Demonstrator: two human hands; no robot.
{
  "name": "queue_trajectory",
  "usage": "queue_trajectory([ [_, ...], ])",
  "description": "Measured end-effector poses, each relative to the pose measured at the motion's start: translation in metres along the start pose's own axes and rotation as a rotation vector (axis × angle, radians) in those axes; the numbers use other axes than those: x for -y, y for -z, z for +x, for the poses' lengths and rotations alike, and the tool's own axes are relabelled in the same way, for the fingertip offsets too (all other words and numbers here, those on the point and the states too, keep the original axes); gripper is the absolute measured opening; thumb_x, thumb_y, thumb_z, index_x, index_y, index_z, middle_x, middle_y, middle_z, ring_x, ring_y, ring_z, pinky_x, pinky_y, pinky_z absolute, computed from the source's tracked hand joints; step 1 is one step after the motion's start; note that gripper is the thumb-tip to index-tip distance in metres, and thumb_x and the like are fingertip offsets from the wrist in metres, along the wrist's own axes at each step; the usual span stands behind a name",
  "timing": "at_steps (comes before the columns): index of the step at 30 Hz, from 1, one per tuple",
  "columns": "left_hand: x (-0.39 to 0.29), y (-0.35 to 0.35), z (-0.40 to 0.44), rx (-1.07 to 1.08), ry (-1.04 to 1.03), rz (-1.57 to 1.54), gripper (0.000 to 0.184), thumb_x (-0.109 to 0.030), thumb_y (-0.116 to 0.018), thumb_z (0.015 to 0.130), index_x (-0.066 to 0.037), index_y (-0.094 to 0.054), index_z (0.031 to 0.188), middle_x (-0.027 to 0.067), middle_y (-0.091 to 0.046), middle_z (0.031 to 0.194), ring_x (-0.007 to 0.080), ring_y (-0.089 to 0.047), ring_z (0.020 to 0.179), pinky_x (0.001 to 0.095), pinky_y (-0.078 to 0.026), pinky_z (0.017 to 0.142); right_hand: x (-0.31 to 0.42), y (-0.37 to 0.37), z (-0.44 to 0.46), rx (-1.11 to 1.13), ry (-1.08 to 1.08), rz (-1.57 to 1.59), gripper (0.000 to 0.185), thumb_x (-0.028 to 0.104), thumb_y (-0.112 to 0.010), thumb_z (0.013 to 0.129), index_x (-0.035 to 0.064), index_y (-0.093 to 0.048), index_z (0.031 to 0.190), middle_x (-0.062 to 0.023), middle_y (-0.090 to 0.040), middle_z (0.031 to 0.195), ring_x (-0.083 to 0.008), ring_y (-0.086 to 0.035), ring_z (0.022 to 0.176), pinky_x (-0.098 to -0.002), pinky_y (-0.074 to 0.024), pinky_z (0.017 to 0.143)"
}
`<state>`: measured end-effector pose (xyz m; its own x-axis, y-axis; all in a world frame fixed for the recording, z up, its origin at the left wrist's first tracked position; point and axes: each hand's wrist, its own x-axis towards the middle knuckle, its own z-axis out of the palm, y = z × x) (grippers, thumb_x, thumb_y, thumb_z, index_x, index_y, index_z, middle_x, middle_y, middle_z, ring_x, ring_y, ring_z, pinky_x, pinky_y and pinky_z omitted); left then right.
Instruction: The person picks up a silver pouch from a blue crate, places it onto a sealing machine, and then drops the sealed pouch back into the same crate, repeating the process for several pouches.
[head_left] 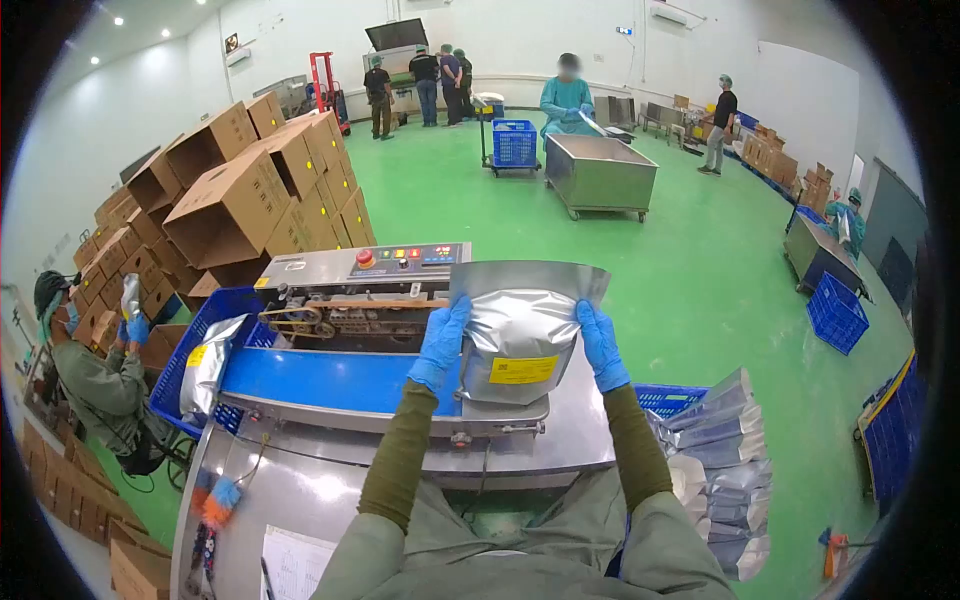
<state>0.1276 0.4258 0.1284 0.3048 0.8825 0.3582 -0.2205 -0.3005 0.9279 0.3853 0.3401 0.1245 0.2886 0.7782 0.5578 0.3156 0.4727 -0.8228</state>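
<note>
Between my two blue-gloved hands is a plump silver foil pouch [515,330] with a yellow label on its lower front. My left hand [441,342] grips its left edge near the top, and my right hand [601,345] grips the opposite edge. The pouch's flat top flap stands up above the filled part. It is upright at the right end of a band sealing machine [360,258], in front of the blue conveyor belt [310,378]. Another silver pouch [205,370] with a yellow label leans at the belt's left end, by a blue crate [215,310].
Several silver pouches [725,460] stand in a blue crate [672,400] at my right. Paper [297,562], a pen and a colourful brush [220,500] lie on the metal table [330,480]. A co-worker [95,370] sits at left beside stacked cartons [250,190]. A steel cart [600,175] stands ahead.
</note>
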Motion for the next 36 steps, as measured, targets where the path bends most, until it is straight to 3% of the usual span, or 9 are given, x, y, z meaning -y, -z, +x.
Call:
queue_trajectory([
  [7, 0.016, -0.011, 0.025, -0.039, 0.18, -0.414, 0.027, -0.032, -0.053, 0.09, -0.008, -0.062, 0.081, -0.0001, -0.06, 0.074, 0.0082, -0.054, 0.068, 0.0212, -0.041, 0.059, -0.004, -0.002, 0.02, -0.033, -0.198, 0.11, 0.039, 0.037, -0.047, 0.093, 0.0011, -0.062, 0.097, 0.0002, -0.059, 0.081, -0.0058, -0.054, 0.068, -0.0217, -0.0449, 0.056],
  [16, 0.081, 0.029, -0.029, -0.069, 0.592, -0.247, 0.039, -0.039, -0.052, 0.086, -0.001, -0.058, 0.087, 0.0115, -0.061, 0.08, 0.018, -0.055, 0.07, 0.0319, -0.044, 0.057, -0.036, -0.028, -0.018, 0.131, -0.6, 0.096, 0.039, 0.041, -0.05, 0.087, 0.0055, -0.06, 0.074, -0.0031, -0.054, 0.062, -0.0114, -0.051, 0.049, -0.0247, -0.042, 0.043],
  [21, 0.1, 0.071, -0.007, -0.076, 0.46, -0.059, 0.039, -0.043, -0.051, 0.086, -0.004, -0.058, 0.084, 0.0113, -0.061, 0.079, 0.0185, -0.053, 0.062, 0.0334, -0.041, 0.044, -0.061, -0.063, -0.006, 0.137, -0.594, 0.121, 0.043, 0.043, -0.048, 0.087, 0.0029, -0.06, 0.078, -0.0047, -0.056, 0.066, -0.0132, -0.052, 0.049, -0.026, -0.0437, 0.044],
  [23, 0.077, 0.08, -0.009, -0.17, 0.673, -0.011, 0.04, -0.045, -0.05, 0.086, -0.006, -0.058, 0.082, 0.0112, -0.061, 0.079, 0.0192, -0.053, 0.064, 0.0321, -0.04, 0.047, -0.074, -0.078, -0.006, 0.199, -0.611, 0.125, 0.047, 0.045, -0.047, 0.088, -0.0002, -0.061, 0.087, -0.0076, -0.059, 0.072, -0.0146, -0.054, 0.053, -0.027, -0.0455, 0.047],
  [26, 0.089, 0.128, -0.018, -0.011, 0.358, 0.467, 0.042, -0.04, -0.045, 0.091, -0.001, -0.058, 0.1, 0.0083, -0.06, 0.095, 0.0183, -0.052, 0.078, 0.0326, -0.046, 0.071, -0.034, -0.088, -0.02, 0.364, -0.502, 0.16, 0.046, 0.04, -0.042, 0.092, 0.001, -0.058, 0.108, -0.009, -0.06, 0.092, -0.0166, -0.059, 0.066, -0.0272, -0.0505, 0.054],
  [28, 0.084, 0.149, -0.034, -0.053, 0.194, 0.606, 0.047, -0.045, -0.044, 0.09, -0.002, -0.056, 0.103, 0.0089, -0.059, 0.1, 0.0191, -0.051, 0.084, 0.0319, -0.044, 0.076, -0.009, -0.059, -0.05, 0.335, -0.675, 0.389, 0.041, 0.033, -0.048, 0.092, 0.0022, -0.053, 0.117, -0.0105, -0.061, 0.092, -0.0169, -0.061, 0.066, -0.0276, -0.053, 0.056],
  [31, 0.04, 0.183, -0.048, -0.171, 0.471, 0.093, 0.055, -0.054, -0.043, 0.087, -0.004, -0.054, 0.108, 0.0099, -0.058, 0.106, 0.0203, -0.051, 0.094, 0.0309, -0.041, 0.083, -0.002, 0.036, -0.126, 0.12, -0.703, 0.063, 0.037, 0.034, -0.054, 0.087, -0.0017, -0.06, 0.093, -0.0119, -0.06, 0.077, -0.0186, -0.059, 0.059, -0.0312, -0.0485, 0.055],
  [33, 0.022, 0.236, -0.062, -0.279, 0.678, -0.22, 0.06, -0.059, -0.043, 0.086, -0.005, -0.052, 0.111, 0.0106, -0.057, 0.111, 0.0211, -0.05, 0.1, 0.0302, -0.039, 0.088, -0.023, 0.115, -0.173, -0.158, -0.298, -0.654, 0.038, 0.036, -0.059, 0.082, -0.0023, -0.058, 0.083, -0.0162, -0.059, 0.074, -0.026, -0.057, 0.062, -0.0369, -0.0452, 0.058],
  [36, -0.019, 0.222, -0.096, -0.646, 0.376, 0.211, 0.055, -0.054, -0.041, 0.089, -0.005, -0.053, 0.112, 0.0091, -0.059, 0.092, 0.0194, -0.051, 0.084, 0.0291, -0.039, 0.077, -0.031, 0.245, -0.25, -0.32, -0.414, -1.322, 0.045, 0.043, -0.065, 0.073, -0.0018, -0.057, 0.074, -0.0183, -0.056, 0.07, -0.0353, -0.055, 0.069, -0.0428, -0.0442, 0.063],
])
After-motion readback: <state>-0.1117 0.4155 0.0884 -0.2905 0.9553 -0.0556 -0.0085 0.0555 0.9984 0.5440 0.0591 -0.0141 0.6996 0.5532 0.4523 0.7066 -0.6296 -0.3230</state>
